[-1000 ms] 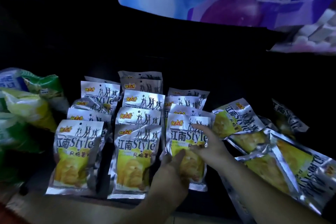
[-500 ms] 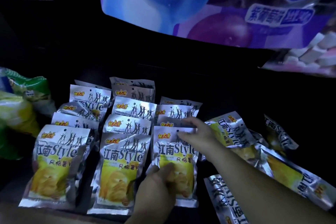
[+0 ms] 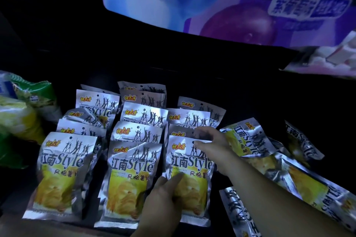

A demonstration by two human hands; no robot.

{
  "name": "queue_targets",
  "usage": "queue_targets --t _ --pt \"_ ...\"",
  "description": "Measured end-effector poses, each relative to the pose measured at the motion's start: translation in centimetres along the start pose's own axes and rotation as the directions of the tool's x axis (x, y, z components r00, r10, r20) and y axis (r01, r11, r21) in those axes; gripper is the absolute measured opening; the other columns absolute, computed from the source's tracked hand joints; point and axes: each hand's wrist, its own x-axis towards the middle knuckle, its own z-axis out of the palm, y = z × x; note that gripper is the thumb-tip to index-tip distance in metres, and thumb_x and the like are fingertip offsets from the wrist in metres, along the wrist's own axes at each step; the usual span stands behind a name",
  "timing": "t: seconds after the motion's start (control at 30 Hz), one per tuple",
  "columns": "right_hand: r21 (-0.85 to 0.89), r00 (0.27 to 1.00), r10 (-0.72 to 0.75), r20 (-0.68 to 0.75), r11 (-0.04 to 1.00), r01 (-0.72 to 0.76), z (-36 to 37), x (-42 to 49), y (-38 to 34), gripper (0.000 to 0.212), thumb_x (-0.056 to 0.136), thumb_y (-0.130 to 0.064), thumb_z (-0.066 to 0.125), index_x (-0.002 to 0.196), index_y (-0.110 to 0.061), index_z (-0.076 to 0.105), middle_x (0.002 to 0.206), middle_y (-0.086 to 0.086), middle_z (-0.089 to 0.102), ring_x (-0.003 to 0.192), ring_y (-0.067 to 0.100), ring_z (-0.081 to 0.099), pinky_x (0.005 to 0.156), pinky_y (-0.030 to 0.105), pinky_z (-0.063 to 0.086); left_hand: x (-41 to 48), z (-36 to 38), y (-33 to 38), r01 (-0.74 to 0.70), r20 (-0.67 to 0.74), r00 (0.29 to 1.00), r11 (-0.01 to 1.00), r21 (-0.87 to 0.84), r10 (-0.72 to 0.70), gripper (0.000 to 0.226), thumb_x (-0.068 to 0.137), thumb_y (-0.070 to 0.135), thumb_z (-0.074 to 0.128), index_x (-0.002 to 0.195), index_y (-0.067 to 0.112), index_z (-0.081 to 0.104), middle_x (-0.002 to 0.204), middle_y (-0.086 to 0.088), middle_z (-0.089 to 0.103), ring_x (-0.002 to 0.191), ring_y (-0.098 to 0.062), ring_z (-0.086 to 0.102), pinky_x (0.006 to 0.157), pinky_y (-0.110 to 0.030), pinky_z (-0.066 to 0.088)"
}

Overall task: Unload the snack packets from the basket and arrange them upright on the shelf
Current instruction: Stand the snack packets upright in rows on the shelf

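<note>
1. Head view: silver packets (image 3: 133, 171) stand upright on a dark shelf (image 3: 240, 102), in three files running front to back, each packet overlapping the one behind it.
2. The front packet (image 3: 192, 163) of the right file stands upright at the shelf's front edge, just beside the middle file.
3. The left hand (image 3: 161, 198) comes in from below and grips this packet at its lower left. Its thumb lies across the yellow front, and its other fingers are hidden behind the foil.
4. The right hand (image 3: 215, 150) reaches in from the lower right and pinches the same packet's top right corner. Its thumb is on the front and its fingers (image 3: 202, 131) are tucked behind the top edge, against the next packet back.
5. Right of the files, loose packets (image 3: 308, 188) lie flat or tilted in a heap. One leans against the right wrist.
6. Green bags (image 3: 25, 113) sit at the far left of the shelf.
7. A large purple pack (image 3: 231, 5) hangs above the shelf.
</note>
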Motion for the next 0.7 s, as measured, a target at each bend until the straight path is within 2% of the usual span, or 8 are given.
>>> queue_targets --t 0.13,0.23,0.4,0.47,0.53,0.6,0.67,0.7 --pt "-0.003 1.0 0.005 -0.019 1.0 -0.005 0.0 0.2 0.4 0.041 0.094 -0.004 0.065 0.104 -0.045 0.065 0.119 -0.02 0.062 0.107 0.01 0.061 0.07 0.028 0.051 0.1 0.1 -0.2 -0.024 0.007 1.0 0.999 -0.022 0.024 0.068 0.089 0.026 0.065 0.146 0.053 0.041 0.114 0.017 0.046 0.101 -0.004 0.055 0.088 -0.016 0.046" --pt "-0.051 0.999 -0.014 -0.043 0.999 0.012 0.1 0.5 0.1 0.052 0.091 0.0 0.06 0.105 -0.05 0.063 0.12 -0.011 0.063 0.092 0.024 0.069 0.069 0.044 0.06 0.5 0.2 -0.1 -0.038 0.019 0.999 0.997 -0.06 0.039 0.067 0.09 0.022 0.063 0.147 0.051 0.042 0.111 0.016 0.047 0.096 -0.004 0.056 0.086 -0.016 0.046" --pt "-0.13 0.987 -0.158 -0.04 0.98 0.151 -0.9 1.2 -1.0 0.063 0.092 0.006 0.057 0.097 -0.057 0.058 0.127 -0.002 0.054 0.086 0.023 0.067 0.058 0.03 0.059 1.1 0.8 0.8 -0.047 0.025 0.998 0.993 -0.105 0.05 0.071 0.089 0.022 0.062 0.152 0.045 0.037 0.122 0.016 0.046 0.101 -0.003 0.056 0.085 -0.011 0.042" --pt "-0.148 0.98 -0.2 -0.016 0.97 0.195 -1.5 1.0 -0.9 0.06 0.094 0.001 0.063 0.111 -0.057 0.059 0.134 -0.008 0.048 0.092 0.018 0.066 0.065 0.033 0.062 1.4 0.9 0.9 -0.037 0.033 0.999 0.995 -0.094 0.04 0.073 0.09 0.025 0.062 0.155 0.043 0.033 0.129 0.014 0.044 0.106 -0.006 0.057 0.088 -0.013 0.043" --pt "-0.166 0.978 -0.208 -0.028 0.966 0.201 -2.0 0.4 -0.3 0.061 0.092 -0.008 0.072 0.133 -0.051 0.056 0.147 -0.013 0.038 0.116 0.012 0.057 0.074 0.022 0.06 1.3 0.8 1.0 -0.021 0.045 0.999 0.999 -0.048 0.024 0.074 0.092 0.027 0.06 0.157 0.042 0.027 0.139 0.01 0.041 0.114 -0.01 0.057 0.091 -0.014 0.042" --pt "-0.179 0.977 -0.202 -0.068 0.966 0.188 -2.3 -0.4 0.3 0.071 0.089 -0.017 0.078 0.144 -0.05 0.048 0.157 -0.014 0.03 0.135 0.014 0.044 0.095 0.025 0.055 1.1 0.6 1.0 -0.007 0.063 0.998 1.0 0.025 0.006 0.075 0.094 0.028 0.058 0.157 0.044 0.022 0.15 0.006 0.034 0.123 -0.015 0.056 0.094 -0.021 0.046" --pt "-0.159 0.979 -0.186 -0.078 0.972 0.172 -2.3 -1.6 0.6 0.078 0.089 -0.02 0.079 0.148 -0.053 0.04 0.161 -0.011 0.03 0.134 0.008 0.048 0.099 0.023 0.05 0.8 0.5 0.9 0.003 0.081 0.997 0.995 0.095 -0.011 0.077 0.093 0.026 0.055 0.157 0.045 0.017 0.156 0.003 0.028 0.127 -0.019 0.055 0.094 -0.027 0.05" --pt "-0.15 0.983 -0.17 -0.067 0.976 0.158 -2.3 -2.4 0.6 0.08 0.09 -0.019 0.078 0.149 -0.054 0.037 0.162 -0.01 0.031 0.119 -0.003 0.056 0.091 0.016 0.05 0.7 0.5 0.8 0.007 0.082 0.997 0.992 0.123 -0.017 0.077 0.093 0.025 0.055 0.157 0.046 0.017 0.156 0.002 0.027 0.126 -0.021 0.056 0.093 -0.029 0.051"
